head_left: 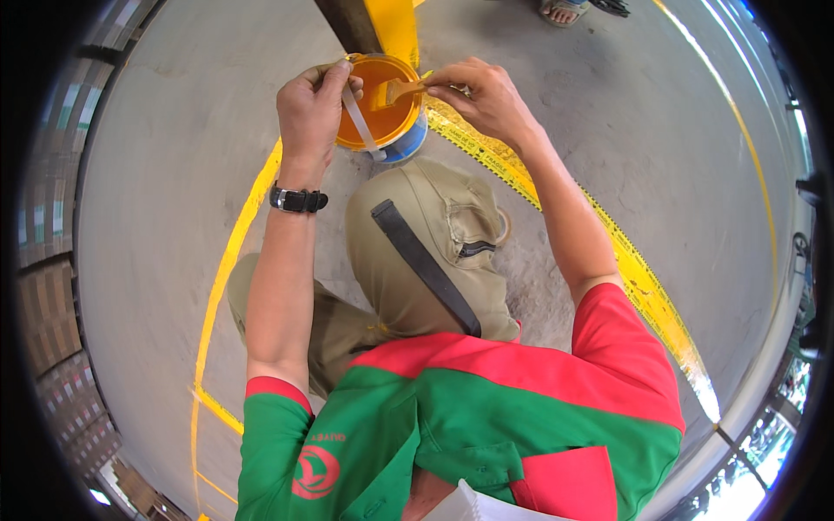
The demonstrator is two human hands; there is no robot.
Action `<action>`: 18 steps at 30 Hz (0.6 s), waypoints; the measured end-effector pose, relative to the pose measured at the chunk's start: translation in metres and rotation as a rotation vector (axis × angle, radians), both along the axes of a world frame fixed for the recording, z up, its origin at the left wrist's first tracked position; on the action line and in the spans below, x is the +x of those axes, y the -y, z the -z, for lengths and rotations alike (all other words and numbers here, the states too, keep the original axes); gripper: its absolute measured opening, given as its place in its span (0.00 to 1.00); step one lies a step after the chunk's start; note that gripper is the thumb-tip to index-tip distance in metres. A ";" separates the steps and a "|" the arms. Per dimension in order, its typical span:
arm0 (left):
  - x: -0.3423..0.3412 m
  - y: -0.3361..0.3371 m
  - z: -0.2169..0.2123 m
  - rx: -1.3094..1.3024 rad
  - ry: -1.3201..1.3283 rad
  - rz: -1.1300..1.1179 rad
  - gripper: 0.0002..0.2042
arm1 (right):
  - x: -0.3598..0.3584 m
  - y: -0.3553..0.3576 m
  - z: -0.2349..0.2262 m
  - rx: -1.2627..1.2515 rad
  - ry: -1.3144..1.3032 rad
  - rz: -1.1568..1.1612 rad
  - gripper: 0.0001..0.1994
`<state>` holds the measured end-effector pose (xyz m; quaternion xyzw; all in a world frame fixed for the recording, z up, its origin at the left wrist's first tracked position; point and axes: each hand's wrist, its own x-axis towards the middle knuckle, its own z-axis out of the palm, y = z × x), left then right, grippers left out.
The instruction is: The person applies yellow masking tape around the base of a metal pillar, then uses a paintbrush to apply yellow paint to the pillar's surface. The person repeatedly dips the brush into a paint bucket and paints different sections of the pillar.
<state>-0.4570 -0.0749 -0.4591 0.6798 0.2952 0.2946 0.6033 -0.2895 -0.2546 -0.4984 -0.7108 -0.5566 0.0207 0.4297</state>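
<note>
Above the bent knee, the left hand point(314, 100) was clamped on the near rim of the paint can point(382, 108) (held off the concrete floor point(156, 174)), while the right hand point(486, 95), fingers pinched together on the brush point(401, 89), kept its handle pointing rightward, bristles over the orange paint.

The round paint can point(408, 143) holds orange-yellow paint; the grey concrete floor point(165, 156) carries yellow painted lines point(228, 260); the short-sleeved shirt point(486, 408) is green and red.
</note>
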 end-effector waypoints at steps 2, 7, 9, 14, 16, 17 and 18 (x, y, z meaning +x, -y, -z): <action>0.002 -0.001 -0.002 -0.005 -0.009 -0.007 0.12 | 0.000 0.010 0.009 0.055 -0.130 0.081 0.08; 0.006 -0.006 0.000 0.013 -0.022 -0.014 0.12 | 0.007 0.021 0.036 0.317 -0.454 0.208 0.09; 0.007 -0.009 0.001 0.038 -0.036 -0.022 0.13 | 0.014 0.020 0.048 0.360 -0.517 0.231 0.10; -0.004 -0.021 -0.007 0.099 -0.052 -0.041 0.14 | 0.032 -0.008 0.070 0.175 -0.252 0.325 0.11; -0.011 -0.022 -0.006 0.078 -0.075 -0.061 0.14 | 0.036 -0.024 0.073 0.136 -0.133 0.341 0.11; -0.014 -0.022 -0.005 0.066 -0.084 -0.069 0.13 | 0.035 -0.032 0.072 0.075 -0.178 0.379 0.10; -0.020 -0.023 -0.003 0.061 -0.088 -0.066 0.13 | 0.037 -0.035 0.069 0.158 -0.123 0.341 0.10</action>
